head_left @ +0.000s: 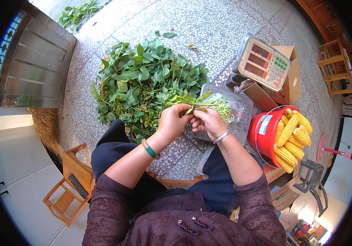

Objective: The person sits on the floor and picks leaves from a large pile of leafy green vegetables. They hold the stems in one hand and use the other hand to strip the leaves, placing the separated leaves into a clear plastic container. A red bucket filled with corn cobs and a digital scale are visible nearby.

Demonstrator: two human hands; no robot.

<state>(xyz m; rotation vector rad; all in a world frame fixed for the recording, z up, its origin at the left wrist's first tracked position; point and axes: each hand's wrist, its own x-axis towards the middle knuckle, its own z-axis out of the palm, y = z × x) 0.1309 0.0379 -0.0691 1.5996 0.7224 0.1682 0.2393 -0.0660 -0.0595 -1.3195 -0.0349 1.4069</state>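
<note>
My left hand (173,121) grips a green soybean stalk (180,100) that carries leaves and pods. Close beside it, my right hand (210,123) pinches at a green pod (190,110), the fingertips of both hands nearly meeting. Just past my right hand lies a heap of shelled green soybeans (224,108) on thin clear plastic. These rest in a transparent plastic tray (240,132), partly hidden by my right hand. Ahead and to the left spreads a large pile of cut soybean plants (145,80), leafy, with many pods among the stems.
At right stands a red bucket (263,126) full of yellow corn cobs (288,130). A digital price scale (263,63) sits by an open cardboard box (294,77). On the left are a small wooden chair (74,172) holding a dark phone (77,184), and a straw broom (45,127).
</note>
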